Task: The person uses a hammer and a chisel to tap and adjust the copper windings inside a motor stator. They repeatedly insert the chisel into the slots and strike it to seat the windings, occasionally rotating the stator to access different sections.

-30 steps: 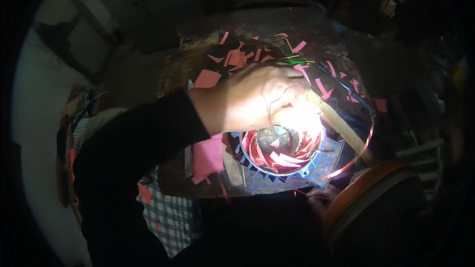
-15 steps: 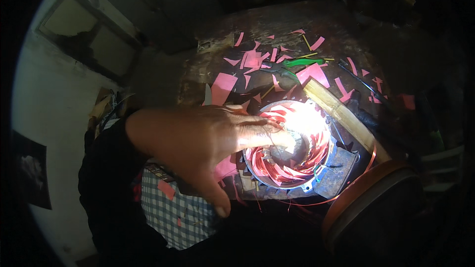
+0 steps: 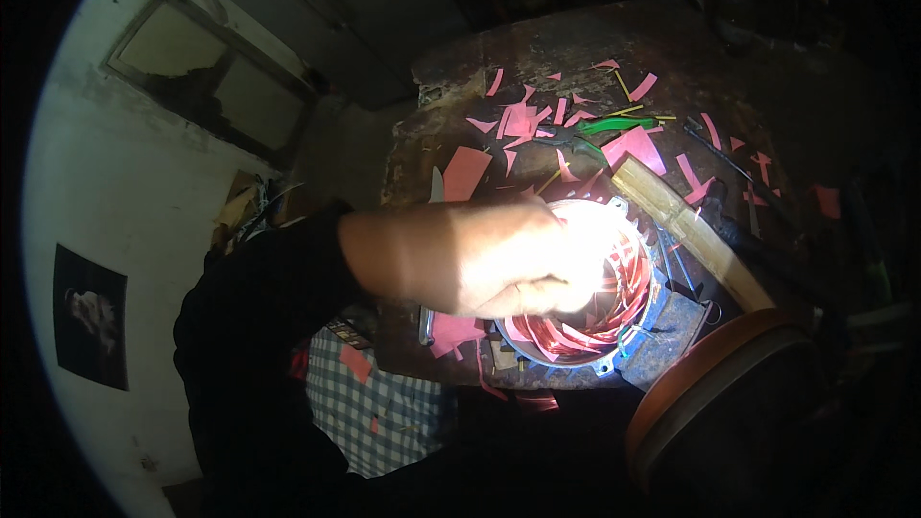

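My left hand [image 3: 508, 264] reaches in from the left over a round motor stator [image 3: 633, 293], ringed with copper windings and pink insulating paper. The hand looks closed, thumb drawn in against the bent fingers, at the stator's upper left. Strong glare whitens the fingertips, so I cannot make out what they hold. A grey terminal box [image 3: 667, 336] sticks out from the stator's lower right side. My right hand is not in view.
A wooden bar [image 3: 686, 221] lies at the stator's right. Beyond are green-handled pliers [image 3: 614, 124], a thin dark tool [image 3: 720, 149] and scattered pink paper pieces [image 3: 467, 173]. A dark object with an orange band [image 3: 710, 355] fills the lower right. Checked cloth [image 3: 384, 412] shows near the table's front.
My left hand has moved right, further over the stator. Its thumb, stretched out earlier, is drawn in and the fingers look bent. The view has shifted, moving the scene slightly right.
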Tool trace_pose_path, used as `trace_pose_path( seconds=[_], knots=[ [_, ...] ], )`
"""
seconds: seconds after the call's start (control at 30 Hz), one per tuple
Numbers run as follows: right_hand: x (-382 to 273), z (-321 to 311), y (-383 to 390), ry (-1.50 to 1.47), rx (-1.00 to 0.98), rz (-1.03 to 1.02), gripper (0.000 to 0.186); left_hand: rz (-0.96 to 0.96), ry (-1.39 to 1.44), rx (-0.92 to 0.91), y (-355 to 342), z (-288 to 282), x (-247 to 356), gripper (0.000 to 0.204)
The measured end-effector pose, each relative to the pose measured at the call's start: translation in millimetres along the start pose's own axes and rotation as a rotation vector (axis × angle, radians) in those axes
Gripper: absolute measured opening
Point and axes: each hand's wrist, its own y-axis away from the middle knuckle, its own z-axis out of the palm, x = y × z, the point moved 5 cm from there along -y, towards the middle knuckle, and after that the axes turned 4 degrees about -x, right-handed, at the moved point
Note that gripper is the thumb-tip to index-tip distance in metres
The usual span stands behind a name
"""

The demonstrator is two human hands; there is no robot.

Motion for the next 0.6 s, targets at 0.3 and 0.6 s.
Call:
trace_pose_path(
  seconds=[0.3,0.6],
  knots=[
    [-5,-1,2,-0.039,0.033,-0.096,0.032,-0.272,0.141,0.393,42,-30,38,0.023],
    [0,-5,-1,-0.135,-0.033,-0.061,0.023,-0.089,0.068,0.85,84,-48,79,0.03]
  ],
)
